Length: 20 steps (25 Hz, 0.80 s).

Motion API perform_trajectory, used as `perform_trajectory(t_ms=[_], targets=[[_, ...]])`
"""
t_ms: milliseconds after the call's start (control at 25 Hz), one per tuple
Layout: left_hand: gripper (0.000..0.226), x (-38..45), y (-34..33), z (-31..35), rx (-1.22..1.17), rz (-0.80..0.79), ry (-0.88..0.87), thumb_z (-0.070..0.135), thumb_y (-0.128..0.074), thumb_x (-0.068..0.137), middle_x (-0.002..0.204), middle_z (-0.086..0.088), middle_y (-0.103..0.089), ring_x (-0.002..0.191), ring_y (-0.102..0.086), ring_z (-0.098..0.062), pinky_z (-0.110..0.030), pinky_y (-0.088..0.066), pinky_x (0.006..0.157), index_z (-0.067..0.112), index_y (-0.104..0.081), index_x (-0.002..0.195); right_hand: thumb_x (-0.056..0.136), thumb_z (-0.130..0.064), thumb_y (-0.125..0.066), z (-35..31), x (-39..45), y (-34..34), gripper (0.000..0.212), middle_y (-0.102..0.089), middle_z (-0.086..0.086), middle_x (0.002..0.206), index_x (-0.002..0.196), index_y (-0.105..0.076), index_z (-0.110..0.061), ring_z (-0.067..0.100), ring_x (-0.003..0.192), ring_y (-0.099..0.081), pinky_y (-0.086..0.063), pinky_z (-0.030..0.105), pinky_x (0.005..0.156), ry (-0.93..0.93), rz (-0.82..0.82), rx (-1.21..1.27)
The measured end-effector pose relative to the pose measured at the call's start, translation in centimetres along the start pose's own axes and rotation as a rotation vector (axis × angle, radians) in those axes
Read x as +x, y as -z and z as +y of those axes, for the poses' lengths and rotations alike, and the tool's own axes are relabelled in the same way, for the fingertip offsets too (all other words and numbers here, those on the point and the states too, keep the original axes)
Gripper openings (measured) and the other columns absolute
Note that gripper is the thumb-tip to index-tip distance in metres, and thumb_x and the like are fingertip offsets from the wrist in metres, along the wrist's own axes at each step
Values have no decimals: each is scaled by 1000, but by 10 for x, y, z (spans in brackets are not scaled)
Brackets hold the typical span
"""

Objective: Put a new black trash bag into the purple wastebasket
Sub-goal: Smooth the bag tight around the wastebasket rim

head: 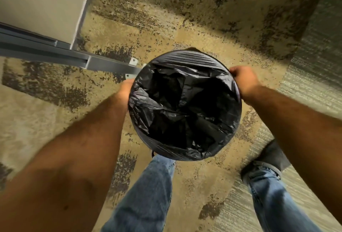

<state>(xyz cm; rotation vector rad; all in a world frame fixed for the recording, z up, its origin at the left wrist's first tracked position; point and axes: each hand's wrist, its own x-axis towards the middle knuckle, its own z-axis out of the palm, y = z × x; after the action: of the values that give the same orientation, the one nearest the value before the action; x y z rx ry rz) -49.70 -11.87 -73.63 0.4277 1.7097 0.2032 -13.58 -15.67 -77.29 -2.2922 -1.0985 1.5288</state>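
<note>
Seen from straight above, a round wastebasket stands on the carpet, lined with a black trash bag (185, 105). The bag is folded over the whole rim, so the basket's purple wall is hidden except for a thin dark sliver at the right edge (240, 93). Crumpled black plastic fills the inside. My left hand (125, 88) is at the rim's left side, partly hidden behind the bag. My right hand (244, 80) grips the bag-covered rim at the upper right, fingers curled over it.
A grey metal table leg and frame (88, 61) with a white panel (40, 0) stand just left of the basket. My legs in blue jeans (148, 194) and a dark shoe (272, 155) are below it. Patterned tan carpet (185, 18) surrounds everything.
</note>
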Motion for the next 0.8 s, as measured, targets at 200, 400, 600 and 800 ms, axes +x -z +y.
perform_trajectory(t_ms=[200,400,600,800], targets=[[35,-28,15,-51,-148,106,53,18,-45,110,95,-7,-84,85,-78,-20,-34,-65,78,11,-78,105,103,-15,-67,33,-37,18,20,-74,-4,75,84,-71,-18,4,58,-67,-55,17,52,-158,-97,447],[37,-71,36,-116,-146,-100,83,8,-41,108,125,-12,-79,112,-77,-26,-43,-64,90,13,-72,126,101,-22,-67,106,-99,14,12,-78,2,96,101,-79,-21,14,82,-74,-62,30,68,-334,-363,717],[26,-80,12,-122,-285,-24,54,3,-53,107,123,-15,-78,107,-76,-25,-47,-60,99,10,-77,114,101,-9,-66,102,-119,-12,14,-71,5,86,94,-77,-14,11,68,-61,-56,23,56,-381,-356,913],[30,-69,-2,-110,-399,111,-21,-3,-56,102,119,-18,-77,106,-75,-30,-42,-62,94,-1,-69,129,99,-18,-70,68,-114,-17,14,-75,8,103,107,-76,-8,7,72,-59,-48,23,58,-237,-245,792]])
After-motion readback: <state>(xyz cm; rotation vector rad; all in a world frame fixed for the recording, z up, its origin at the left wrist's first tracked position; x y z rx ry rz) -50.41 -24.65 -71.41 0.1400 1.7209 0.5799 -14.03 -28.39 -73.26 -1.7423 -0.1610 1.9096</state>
